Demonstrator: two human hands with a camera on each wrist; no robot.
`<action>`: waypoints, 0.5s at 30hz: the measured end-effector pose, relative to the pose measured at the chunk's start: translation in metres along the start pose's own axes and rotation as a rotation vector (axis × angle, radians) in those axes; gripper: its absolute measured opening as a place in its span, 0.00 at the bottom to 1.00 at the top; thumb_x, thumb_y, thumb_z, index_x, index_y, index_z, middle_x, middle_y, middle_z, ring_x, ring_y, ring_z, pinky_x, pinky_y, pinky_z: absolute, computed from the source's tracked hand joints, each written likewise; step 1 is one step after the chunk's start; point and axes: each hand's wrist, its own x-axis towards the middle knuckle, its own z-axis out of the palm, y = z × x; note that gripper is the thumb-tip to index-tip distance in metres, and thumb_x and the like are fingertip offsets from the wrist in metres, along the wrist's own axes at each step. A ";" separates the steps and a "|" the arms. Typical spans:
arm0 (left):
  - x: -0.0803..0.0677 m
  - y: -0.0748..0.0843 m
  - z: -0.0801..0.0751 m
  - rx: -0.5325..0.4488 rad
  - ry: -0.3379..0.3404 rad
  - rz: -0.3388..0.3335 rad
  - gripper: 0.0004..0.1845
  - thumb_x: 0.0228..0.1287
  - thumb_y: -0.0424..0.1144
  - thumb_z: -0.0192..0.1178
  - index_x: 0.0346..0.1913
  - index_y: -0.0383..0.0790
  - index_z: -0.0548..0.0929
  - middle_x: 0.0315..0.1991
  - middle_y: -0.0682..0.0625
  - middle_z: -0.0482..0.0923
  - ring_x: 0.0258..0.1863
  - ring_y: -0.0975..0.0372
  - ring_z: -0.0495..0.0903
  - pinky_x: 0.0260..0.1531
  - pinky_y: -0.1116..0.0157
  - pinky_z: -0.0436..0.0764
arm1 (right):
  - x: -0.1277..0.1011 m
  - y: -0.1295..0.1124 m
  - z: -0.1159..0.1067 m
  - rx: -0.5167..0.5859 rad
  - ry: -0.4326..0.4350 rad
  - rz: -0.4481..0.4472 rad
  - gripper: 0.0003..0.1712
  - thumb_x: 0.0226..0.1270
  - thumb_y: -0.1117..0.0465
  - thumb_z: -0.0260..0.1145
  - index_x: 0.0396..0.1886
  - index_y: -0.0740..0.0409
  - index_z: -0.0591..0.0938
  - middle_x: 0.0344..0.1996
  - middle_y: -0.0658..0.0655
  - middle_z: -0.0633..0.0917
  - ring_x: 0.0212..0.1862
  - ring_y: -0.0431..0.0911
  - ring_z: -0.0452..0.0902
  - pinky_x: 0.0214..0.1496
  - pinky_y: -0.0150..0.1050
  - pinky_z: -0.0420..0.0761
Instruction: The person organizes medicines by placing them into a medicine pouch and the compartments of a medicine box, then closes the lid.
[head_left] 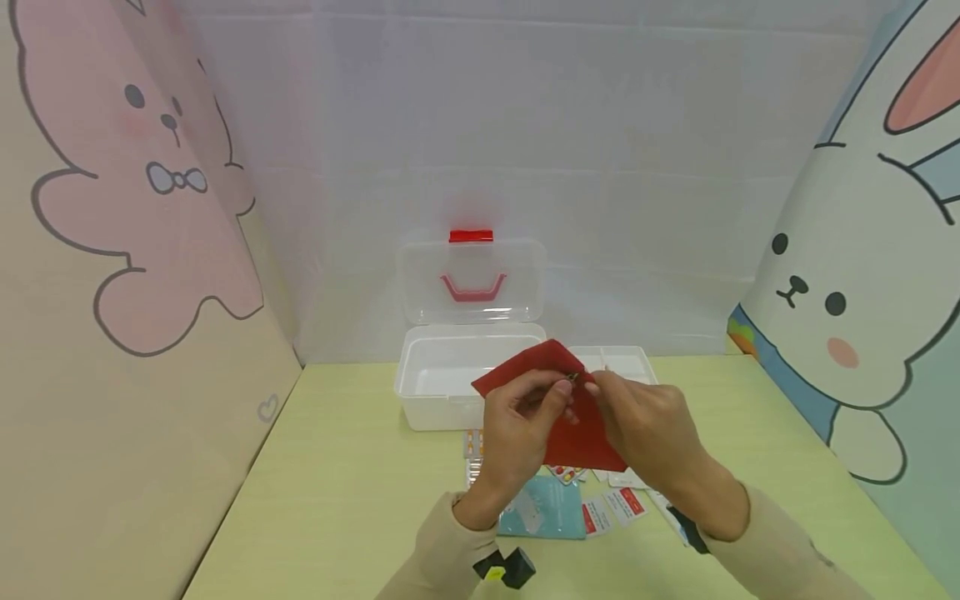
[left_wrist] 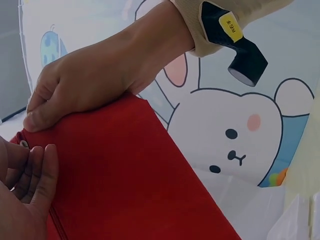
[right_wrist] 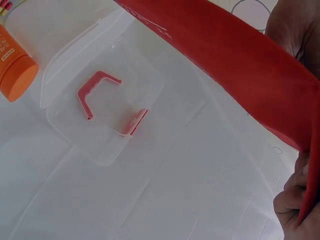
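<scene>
A red zippered pouch (head_left: 581, 429) is held up above the table between my two hands. My left hand (head_left: 517, 429) has thumb and fingertips at the small metal zipper pull (left_wrist: 24, 144), near one end of the zipper (left_wrist: 57, 222). Beside it, my right hand (head_left: 652, 421) pinches the pouch's top edge at that same end, as the left wrist view also shows. In the right wrist view the pouch stretches across the upper right, and it partly hides the fingers at the right edge.
Behind the hands stands a clear plastic box (head_left: 438, 417), its lid (head_left: 420, 283) raised. A white compartment tray (head_left: 637, 362) sits to its right. Below the pouch lie blister packs (head_left: 474, 446), a teal packet (head_left: 566, 508) and red-and-white sachets (head_left: 625, 504). The right wrist view shows an orange bottle (right_wrist: 17, 75).
</scene>
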 end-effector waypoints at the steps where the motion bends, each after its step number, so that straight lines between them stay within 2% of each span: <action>1: 0.000 -0.001 0.000 -0.002 0.000 0.006 0.07 0.68 0.29 0.58 0.42 0.26 0.82 0.33 0.32 0.81 0.27 0.47 0.81 0.35 0.61 0.86 | 0.000 0.000 0.000 0.008 0.016 -0.010 0.24 0.79 0.50 0.46 0.37 0.66 0.78 0.23 0.59 0.86 0.22 0.50 0.85 0.21 0.38 0.82; 6: 0.000 -0.003 -0.002 0.006 0.006 0.026 0.06 0.67 0.28 0.58 0.41 0.26 0.82 0.31 0.32 0.81 0.25 0.47 0.81 0.33 0.59 0.87 | 0.000 0.002 -0.001 0.039 0.052 -0.035 0.23 0.79 0.52 0.47 0.36 0.67 0.78 0.24 0.59 0.86 0.22 0.50 0.85 0.21 0.39 0.82; 15: 0.000 -0.011 -0.007 0.021 0.027 -0.013 0.07 0.67 0.28 0.59 0.42 0.25 0.83 0.33 0.32 0.82 0.26 0.58 0.83 0.32 0.59 0.87 | -0.002 0.004 -0.006 0.036 0.073 -0.038 0.24 0.79 0.52 0.47 0.37 0.69 0.79 0.27 0.62 0.87 0.25 0.52 0.86 0.23 0.42 0.83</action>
